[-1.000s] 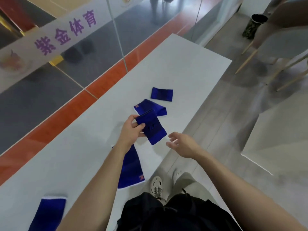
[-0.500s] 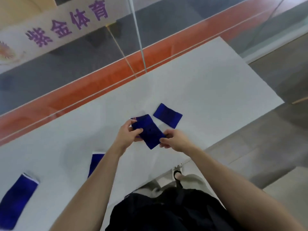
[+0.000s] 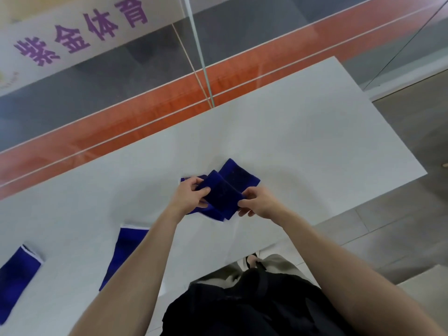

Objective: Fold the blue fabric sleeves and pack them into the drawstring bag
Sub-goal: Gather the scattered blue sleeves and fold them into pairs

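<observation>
Head view, left hand: I've got my left hand [image 3: 188, 197] pinching the left edge of a folded blue sleeve [image 3: 221, 197], fingers curled onto it.
Head view, right hand: my right hand [image 3: 260, 202] grips the same sleeve at its right corner, fingers curled round the edge.
Held sleeve: between both hands over the white table [image 3: 315, 141]. I cannot tell whether it touches the surface.
Just behind: a second folded sleeve [image 3: 238, 174] lies flat, its near edge hidden by the held one.
Underneath: more blue fabric [image 3: 211, 213] peeks out below my hands. I cannot tell how it is folded.
Left side: a flat sleeve [image 3: 126, 248] with a white hem sits partly under my left forearm, and another sleeve [image 3: 17, 275] lies at the frame's left edge.
Beyond the table: a glass wall [image 3: 242, 32] with purple characters [image 3: 80, 32].
</observation>
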The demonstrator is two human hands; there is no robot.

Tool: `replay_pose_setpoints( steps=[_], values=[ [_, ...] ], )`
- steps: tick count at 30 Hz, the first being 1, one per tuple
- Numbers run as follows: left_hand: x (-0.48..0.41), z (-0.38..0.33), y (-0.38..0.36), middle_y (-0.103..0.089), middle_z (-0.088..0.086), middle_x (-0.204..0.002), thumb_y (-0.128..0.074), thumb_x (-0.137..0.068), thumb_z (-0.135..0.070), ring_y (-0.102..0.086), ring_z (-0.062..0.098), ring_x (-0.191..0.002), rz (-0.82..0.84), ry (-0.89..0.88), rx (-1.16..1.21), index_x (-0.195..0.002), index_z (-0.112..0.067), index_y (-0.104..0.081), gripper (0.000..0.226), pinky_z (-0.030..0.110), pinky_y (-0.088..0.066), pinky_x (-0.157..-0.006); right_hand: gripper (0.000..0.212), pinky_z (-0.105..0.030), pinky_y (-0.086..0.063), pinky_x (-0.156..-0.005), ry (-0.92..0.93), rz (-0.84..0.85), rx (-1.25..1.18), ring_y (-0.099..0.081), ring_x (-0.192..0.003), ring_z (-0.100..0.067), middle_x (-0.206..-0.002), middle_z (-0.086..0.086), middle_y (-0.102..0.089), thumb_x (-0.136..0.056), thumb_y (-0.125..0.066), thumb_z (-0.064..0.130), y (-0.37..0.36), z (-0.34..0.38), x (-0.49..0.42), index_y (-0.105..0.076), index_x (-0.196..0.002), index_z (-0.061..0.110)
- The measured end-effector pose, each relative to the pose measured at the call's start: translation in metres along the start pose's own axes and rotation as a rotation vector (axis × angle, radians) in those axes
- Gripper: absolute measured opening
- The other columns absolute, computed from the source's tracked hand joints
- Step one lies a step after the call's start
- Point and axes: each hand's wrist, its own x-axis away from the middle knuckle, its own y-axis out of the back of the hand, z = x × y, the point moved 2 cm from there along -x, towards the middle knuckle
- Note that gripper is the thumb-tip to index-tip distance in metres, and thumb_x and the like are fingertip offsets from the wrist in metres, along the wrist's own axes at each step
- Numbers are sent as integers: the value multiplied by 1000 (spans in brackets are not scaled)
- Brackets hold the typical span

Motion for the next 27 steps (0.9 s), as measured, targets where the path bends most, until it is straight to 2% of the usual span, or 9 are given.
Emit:
replay_pose_setpoints(
  steps=[5,8,12,15,18,20,22,25,27],
  values=[
    [-6,-3,-9,-77,11,-119,-69,-106,-8,-80,33,-90,42,0,-14,-130,-13,-68,24,37,-68,-82,16,-33,-60,-74,32,-80,-48,-83,-91,-23,-100,-6,-84,-102,-69,13,12,-4,-3,-72,-118,13],
    [-12,-6,-8,-74,1,-91,-76,-104,-23,-70,15,-74,-3,-38,-87,-120,-25,-76,17,32,-59,-75,13,-34,-59,-68,88,-154,-90,-79,-81,-24,-98,-13,-81,-105,-69,19,20,-4,-2,-73,-118,20],
    [-15,-14,-6,-62,2,-68,-76,-105,-29,-57,15,-52,33,-53,-43,-121,-22,-77,17,29,-48,-58,12,-39,-61,-68,140,-121,-228,-84,-79,-32,-92,-14,-84,-107,-64,10,26,-3,1,-71,-116,15],
    [-9,-25,-5,-83,7,-88,-58,-113,-14,-81,23,-76,80,-82,-17,-120,-22,-77,22,33,-61,-63,15,-47,-67,-84,144,-143,-392,-84,-89,-34,-100,-14,-85,-107,-67,16,27,-2,4,-75,-116,7],
    [-11,-27,-7,-84,17,-113,-39,-113,-10,-83,36,-101,112,-17,133,-121,-12,-80,42,45,-69,-82,16,-52,-65,-85,134,-209,-406,-84,-85,-35,-95,-17,-84,-104,-74,18,27,-9,1,-77,-109,3],
    [-14,-26,-10,-82,19,-115,-50,-112,-13,-82,39,-104,76,-22,161,-116,-10,-82,33,46,-69,-83,13,-53,-64,-84,115,-225,-370,-84,-81,-34,-92,-17,-84,-99,-79,12,25,-14,-2,-75,-108,3],
    [-17,-23,-13,-83,13,-111,-64,-108,-10,-81,34,-105,24,-107,53,-114,-17,-81,19,45,-69,-82,25,-49,-63,-79,100,-222,-353,-84,-79,-32,-91,-14,-85,-96,-83,11,22,-17,-3,-67,-116,7],
    [-20,-22,-19,-85,7,-103,-66,-106,-1,-83,26,-96,16,-177,-35,-131,-23,-66,33,45,-70,-76,43,-45,-63,-78,89,-173,-334,-84,-83,-30,-94,-10,-85,-95,-83,11,19,-18,-4,-59,-130,15],
    [-22,-25,-20,-86,5,-104,-70,-105,-5,-84,22,-95,-6,-173,-38,-142,-24,-58,43,46,-71,-77,43,-45,-64,-80,77,-143,-311,-85,-84,-30,-96,-11,-85,-95,-81,10,18,-21,-5,-62,-133,12]
  ],
)
